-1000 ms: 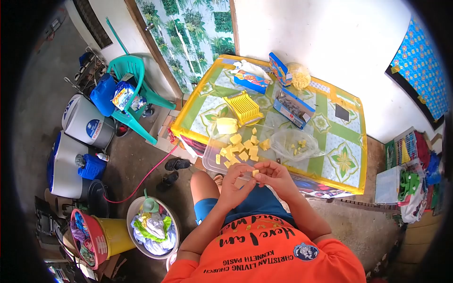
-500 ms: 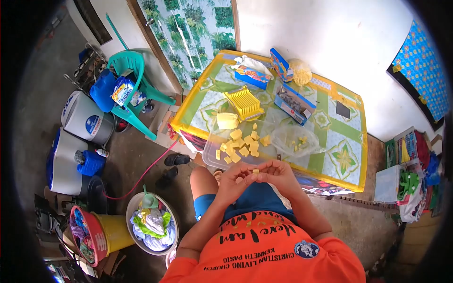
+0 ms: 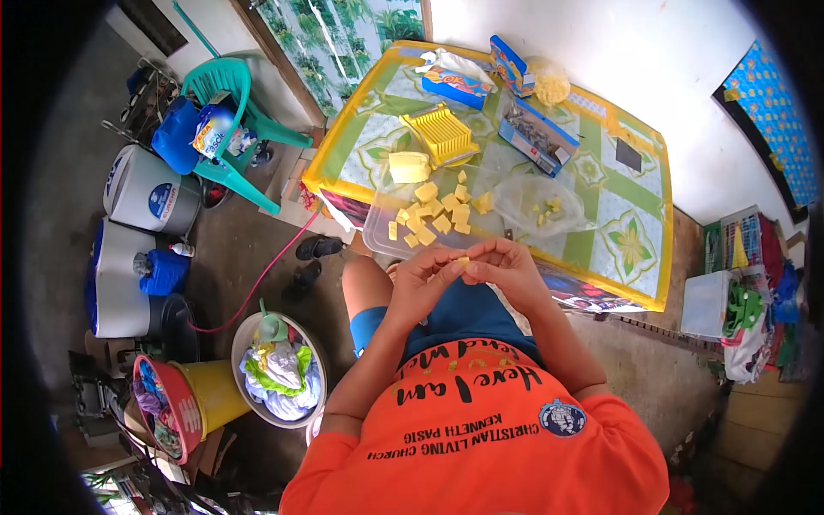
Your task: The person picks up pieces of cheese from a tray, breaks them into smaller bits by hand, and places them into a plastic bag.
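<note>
My left hand (image 3: 429, 279) and my right hand (image 3: 505, 270) meet in front of my lap, fingertips pinched on a small yellow piece (image 3: 463, 260). Just beyond them, at the table's near edge, a clear plastic tray (image 3: 375, 230) holds several yellow chunks (image 3: 427, 192) and a larger yellow block (image 3: 409, 167). A clear plastic bag or lid (image 3: 562, 225) with small yellow bits lies to the right of the tray. Behind the block sits a yellow slotted rack (image 3: 439, 135).
On the patterned table (image 3: 627, 249) are a blue box of small dark items (image 3: 538, 137), another blue box (image 3: 456, 87) and a dark square (image 3: 628, 154). A green chair (image 3: 249, 129), laundry basin (image 3: 279, 369) and buckets (image 3: 210, 395) stand left; crates (image 3: 708, 300) stand right.
The view has tilted, so the table and its contents appear higher in the frame. Both hands still pinch the small yellow piece, with their fingers slightly shifted.
</note>
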`<action>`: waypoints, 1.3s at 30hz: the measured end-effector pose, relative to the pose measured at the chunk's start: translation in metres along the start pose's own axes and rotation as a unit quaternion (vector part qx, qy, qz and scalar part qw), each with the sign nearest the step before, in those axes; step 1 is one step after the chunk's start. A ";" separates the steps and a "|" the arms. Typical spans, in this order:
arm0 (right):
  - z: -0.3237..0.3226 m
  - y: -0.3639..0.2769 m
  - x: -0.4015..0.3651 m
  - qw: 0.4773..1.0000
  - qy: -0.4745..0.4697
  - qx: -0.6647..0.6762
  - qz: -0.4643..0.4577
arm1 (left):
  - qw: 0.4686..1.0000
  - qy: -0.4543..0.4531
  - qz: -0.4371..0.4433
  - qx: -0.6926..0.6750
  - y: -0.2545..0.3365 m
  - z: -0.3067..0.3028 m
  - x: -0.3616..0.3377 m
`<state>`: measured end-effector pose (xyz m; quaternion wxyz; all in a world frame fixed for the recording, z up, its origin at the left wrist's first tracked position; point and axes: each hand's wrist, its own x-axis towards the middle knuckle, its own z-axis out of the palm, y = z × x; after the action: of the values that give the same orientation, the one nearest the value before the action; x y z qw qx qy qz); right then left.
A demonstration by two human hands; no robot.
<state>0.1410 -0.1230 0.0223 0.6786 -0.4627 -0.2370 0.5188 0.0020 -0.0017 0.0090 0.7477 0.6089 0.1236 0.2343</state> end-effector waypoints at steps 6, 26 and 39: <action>-0.002 0.006 0.000 1.000 -0.009 0.025 -0.011 | 1.000 0.006 -0.004 -0.014 -0.006 -0.001 -0.002; 0.009 0.000 -0.004 0.999 -0.030 -0.038 -0.015 | 0.996 0.028 -0.066 -0.050 -0.005 -0.005 -0.005; 0.002 0.009 0.002 0.999 -0.025 -0.026 0.004 | 0.969 0.065 -0.160 -0.179 -0.013 -0.013 -0.005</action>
<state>0.1353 -0.1199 0.0151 0.6582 -0.4676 -0.2656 0.5268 -0.0056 0.0054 -0.0074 0.8625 0.4214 0.2235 0.1689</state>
